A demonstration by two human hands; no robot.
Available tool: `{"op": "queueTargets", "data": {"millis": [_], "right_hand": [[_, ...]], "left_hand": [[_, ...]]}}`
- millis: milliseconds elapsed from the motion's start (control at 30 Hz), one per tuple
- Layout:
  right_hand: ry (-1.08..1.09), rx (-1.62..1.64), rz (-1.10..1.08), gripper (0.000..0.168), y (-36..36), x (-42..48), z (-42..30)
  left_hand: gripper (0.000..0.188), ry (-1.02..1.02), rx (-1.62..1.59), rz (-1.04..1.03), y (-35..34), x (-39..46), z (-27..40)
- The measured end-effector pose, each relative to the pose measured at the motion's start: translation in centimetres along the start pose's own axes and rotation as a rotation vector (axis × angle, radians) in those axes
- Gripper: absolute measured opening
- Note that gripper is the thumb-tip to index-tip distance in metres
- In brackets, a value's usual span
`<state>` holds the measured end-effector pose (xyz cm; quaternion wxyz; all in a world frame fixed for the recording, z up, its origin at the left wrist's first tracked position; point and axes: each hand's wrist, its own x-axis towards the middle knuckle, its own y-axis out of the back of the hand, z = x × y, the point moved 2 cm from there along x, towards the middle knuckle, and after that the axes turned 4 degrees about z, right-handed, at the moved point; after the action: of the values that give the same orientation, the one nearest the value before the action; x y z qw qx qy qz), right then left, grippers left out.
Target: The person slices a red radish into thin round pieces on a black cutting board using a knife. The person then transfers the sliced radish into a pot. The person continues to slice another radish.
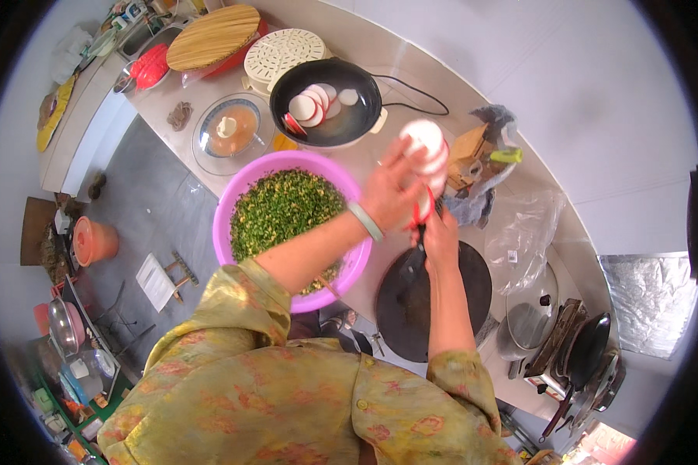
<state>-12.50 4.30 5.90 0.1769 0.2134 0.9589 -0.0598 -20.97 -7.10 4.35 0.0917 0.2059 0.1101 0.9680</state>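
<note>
My left hand (392, 189), with a pale bangle at the wrist, presses its fingers against a row of red-rimmed white radish slices (424, 139). Close beside it, my right hand (442, 232) is closed around a black-handled tool (421, 239), probably a knife. Its blade cannot be made out, because slices and fingers cover that side and the area is blurred. Below both hands lies a round dark board (401, 325). More radish slices (311, 110) sit in a black electric pan (355, 131). A pink basin (221, 244) of chopped greens (285, 215) stands under my left forearm.
Left of the pan are a glass lid (200, 157) over a bowl, a cream steamer rack (285, 52) and a woven round cover (212, 38). A wooden block (468, 151) and a clear plastic bag (523, 244) lie to the right. Dark pans (587, 349) stand at far right.
</note>
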Motion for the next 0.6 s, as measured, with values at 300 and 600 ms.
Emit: {"op": "queueTargets", "data": {"millis": [300,600], "right_hand": [[-0.081,0.125,-0.109,0.015,-14.5,12.9,0.3],[-0.007,-0.135,0.101,0.021,-13.9,14.2,0.1]], "left_hand": [[0.042,0.115,0.117,0.063,10.0,11.5,-10.4],[0.033,0.1,0.242,0.043,11.4,13.2,-16.5]]}}
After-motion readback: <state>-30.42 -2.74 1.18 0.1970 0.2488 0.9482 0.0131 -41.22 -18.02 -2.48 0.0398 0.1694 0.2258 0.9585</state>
